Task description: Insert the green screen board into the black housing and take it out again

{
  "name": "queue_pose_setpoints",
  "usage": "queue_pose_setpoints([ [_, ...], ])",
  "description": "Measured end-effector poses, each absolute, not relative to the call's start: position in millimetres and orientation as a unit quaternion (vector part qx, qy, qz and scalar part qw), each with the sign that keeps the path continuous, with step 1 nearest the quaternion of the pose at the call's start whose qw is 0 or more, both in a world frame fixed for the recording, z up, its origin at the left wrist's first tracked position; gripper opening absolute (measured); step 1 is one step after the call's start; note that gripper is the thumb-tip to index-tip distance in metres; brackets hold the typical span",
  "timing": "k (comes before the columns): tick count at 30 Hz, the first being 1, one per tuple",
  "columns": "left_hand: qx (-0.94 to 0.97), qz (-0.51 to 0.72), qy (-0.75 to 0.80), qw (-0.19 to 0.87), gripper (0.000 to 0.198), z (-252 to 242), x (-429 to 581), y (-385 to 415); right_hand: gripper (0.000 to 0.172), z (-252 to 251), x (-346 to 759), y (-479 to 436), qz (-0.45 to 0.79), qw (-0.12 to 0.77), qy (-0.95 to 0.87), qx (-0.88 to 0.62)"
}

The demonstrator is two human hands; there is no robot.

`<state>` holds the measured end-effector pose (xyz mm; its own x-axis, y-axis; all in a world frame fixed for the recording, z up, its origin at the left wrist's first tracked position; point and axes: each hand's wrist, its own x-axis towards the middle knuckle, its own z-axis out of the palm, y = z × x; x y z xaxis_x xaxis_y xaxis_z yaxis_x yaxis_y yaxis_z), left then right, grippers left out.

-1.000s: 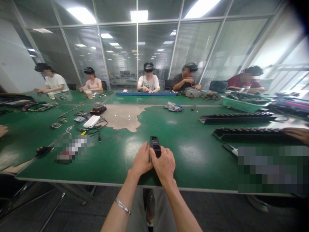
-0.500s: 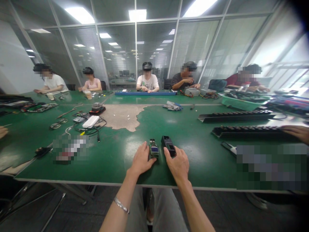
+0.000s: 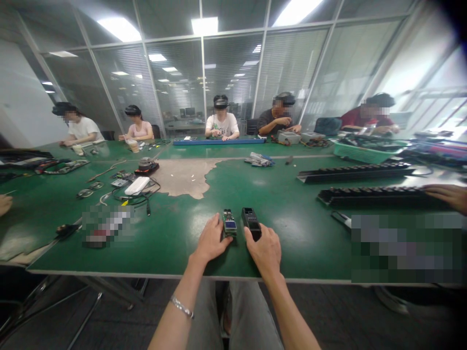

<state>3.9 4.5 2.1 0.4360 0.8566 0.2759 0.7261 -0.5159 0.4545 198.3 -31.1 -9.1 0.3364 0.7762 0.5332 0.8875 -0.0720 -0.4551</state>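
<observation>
Near the front edge of the green table [image 3: 175,253] lies a small circuit board [image 3: 229,224] with a dark blue display. My left hand [image 3: 210,238] is closed along its left side, with the thumb at its near end. Just to the right is a black plastic housing [image 3: 251,219] with rectangular openings, lying beside the board with a narrow gap between them. My right hand [image 3: 266,245] grips the housing's near right part, thumb on the left and fingers on the right. The fingers partly cover the housing's near end.
At left lie a white box-shaped device [image 3: 137,185] and black cables [image 3: 148,209]. Two long black rails [image 3: 365,196] and a green basket [image 3: 368,150] are at right. A co-worker's hand [image 3: 447,194] touches the nearer rail. Gloves [image 3: 258,159] lie farther back; several people sit opposite.
The view has shifted slightly. My hands, the circuit board and the black housing stay in nearly the same arrangement.
</observation>
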Motion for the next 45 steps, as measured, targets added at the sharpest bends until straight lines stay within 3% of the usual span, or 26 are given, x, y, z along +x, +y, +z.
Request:
queue_pose_setpoints([
  [7, 0.835, 0.243, 0.475, 0.137, 0.058, 5, 5, 2, 0.073, -12, 197, -33, -0.109, 0.372, -0.558, -0.733],
  [21, 0.830, 0.243, 0.483, 0.139, 0.059, 9, 5, 0, 0.053, -13, 200, -34, -0.088, 0.390, -0.577, -0.712],
  [28, 0.832, 0.248, 0.473, 0.148, 0.056, 10, 6, 1, 0.052, -10, 200, -35, -0.061, 0.422, -0.570, -0.702],
  [35, 0.833, 0.256, 0.467, 0.152, 0.055, 5, 4, 2, 0.048, 14, 188, -37, -0.012, 0.494, -0.553, -0.671],
  [45, 0.832, 0.276, 0.464, 0.127, 0.054, -5, 2, 5, 0.044, 45, 151, -30, -0.008, 0.475, -0.585, -0.657],
])
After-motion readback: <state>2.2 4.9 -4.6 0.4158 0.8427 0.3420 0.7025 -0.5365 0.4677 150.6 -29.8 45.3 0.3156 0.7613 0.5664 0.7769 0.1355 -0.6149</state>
